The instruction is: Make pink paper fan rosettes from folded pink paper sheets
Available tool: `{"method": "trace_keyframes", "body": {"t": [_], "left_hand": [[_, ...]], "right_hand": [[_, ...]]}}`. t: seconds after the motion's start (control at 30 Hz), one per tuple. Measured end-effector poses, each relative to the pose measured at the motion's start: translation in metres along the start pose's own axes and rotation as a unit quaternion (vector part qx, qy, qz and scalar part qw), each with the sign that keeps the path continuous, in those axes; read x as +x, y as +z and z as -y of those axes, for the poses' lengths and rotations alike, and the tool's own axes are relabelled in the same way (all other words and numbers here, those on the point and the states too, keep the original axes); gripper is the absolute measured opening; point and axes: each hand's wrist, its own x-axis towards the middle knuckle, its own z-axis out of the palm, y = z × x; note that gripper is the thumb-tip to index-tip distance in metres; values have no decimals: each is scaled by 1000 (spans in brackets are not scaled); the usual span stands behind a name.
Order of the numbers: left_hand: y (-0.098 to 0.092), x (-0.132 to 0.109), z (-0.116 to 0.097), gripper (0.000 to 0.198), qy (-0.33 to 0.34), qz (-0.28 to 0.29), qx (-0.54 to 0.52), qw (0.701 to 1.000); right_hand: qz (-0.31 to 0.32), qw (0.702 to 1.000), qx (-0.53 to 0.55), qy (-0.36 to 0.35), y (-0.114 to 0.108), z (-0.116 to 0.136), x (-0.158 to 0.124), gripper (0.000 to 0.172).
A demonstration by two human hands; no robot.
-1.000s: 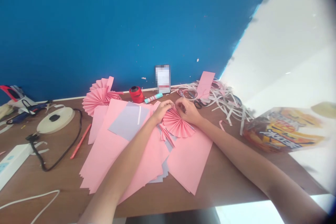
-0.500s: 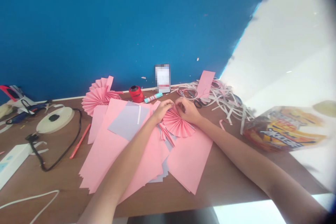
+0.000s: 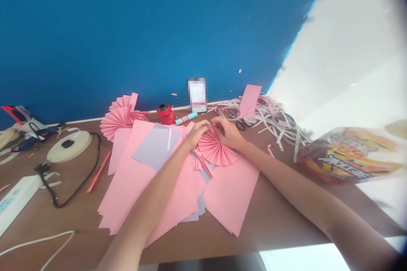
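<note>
A pink pleated paper fan [image 3: 216,150] lies spread over the paper sheets, its rounded edge toward me. My left hand [image 3: 198,134] is closed at the fan's upper left, fingertips pinching near its far edge. Close beside it, my right hand [image 3: 226,131] is also closed on the fan's upper right, the two sets of fingertips almost meeting. What exactly lies between the fingertips is too small to make out. Under the fan are pink sheets [image 3: 233,197] and a lilac sheet [image 3: 155,147]. Narrow folded pink strips [image 3: 203,163] stick out at the fan's left.
Behind the hands stand a phone [image 3: 197,95], a glue stick [image 3: 186,118] and a red ribbon roll [image 3: 165,114]. More pink fans [image 3: 119,120] lie left, near a red pen [image 3: 99,172] and a black cord [image 3: 95,165]. Paper strips [image 3: 270,123], scissors [image 3: 241,125] and a snack bag [image 3: 346,156] are right.
The view has shifted very slightly, so the table things sit a little farther right. Both hands stay at the fan, with hardly any visible movement of the fingers.
</note>
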Motion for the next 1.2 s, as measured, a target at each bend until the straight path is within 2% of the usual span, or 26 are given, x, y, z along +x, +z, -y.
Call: {"method": "trace_keyframes", "body": {"t": [0.17,0.37,0.6,0.8,0.9,1.03,1.1,1.2], "left_hand": [[0,1,2,10,2,4,24,1000],[0,2,4,8,4,16,18,1000],[0,4,4,9,15,14,27,999],[0,2,2,10,11,5,21,1000],[0,-1,0,10,-3,-5,10,1000],[1,-4,-5,12,-3,-25,-8,1000],[2,-6,-7,15,-5,-26,-27,999],[2,-8,-11,19,4,-8,-47,999]], "right_hand": [[25,1000,0,-8,1,-1,1,30],[44,997,-60,-9,1,0,0,20],[28,994,-101,-19,3,-1,-2,20],[-1,997,-80,-15,2,0,-1,20],[-18,999,-46,-2,0,-1,0,25],[-40,997,55,36,-2,-4,1,25],[-28,992,109,61,-2,-6,3,25],[1,976,196,98,-2,-10,5,35]]}}
